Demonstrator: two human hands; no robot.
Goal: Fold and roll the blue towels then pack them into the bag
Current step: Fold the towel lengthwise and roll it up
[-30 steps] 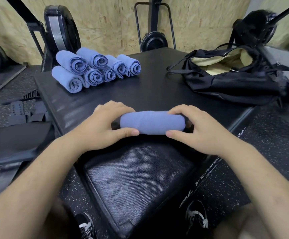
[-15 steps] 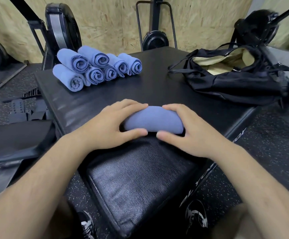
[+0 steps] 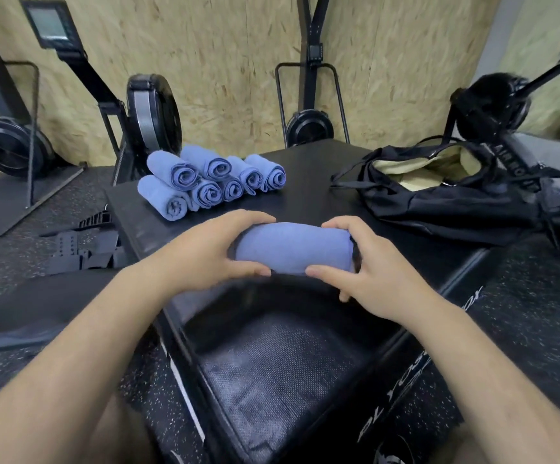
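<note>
– Surface first: what is on your feed?

– I see a black padded platform point(image 3: 308, 182) with a matt top. A stack of rolled blue towels point(image 3: 205, 184) sits at its far left corner, spiral ends towards me. A black fabric bag with pale yellow lining point(image 3: 439, 195) lies at the far right, mouth gaping, well apart from the stack.

– And the hands?

– Both hold one rolled blue towel point(image 3: 293, 247) over the platform's near edge, and I cannot tell whether it rests there. The left hand point(image 3: 205, 251) curls fingers over its left end, thumb on the near side. The right hand point(image 3: 370, 267) wraps its right end likewise.

– Room?

– There is a chipboard wall point(image 3: 231, 55), black fan-wheel exercise machines point(image 3: 153, 108) stand before it, and the floor is black speckled rubber point(image 3: 532, 296).
</note>
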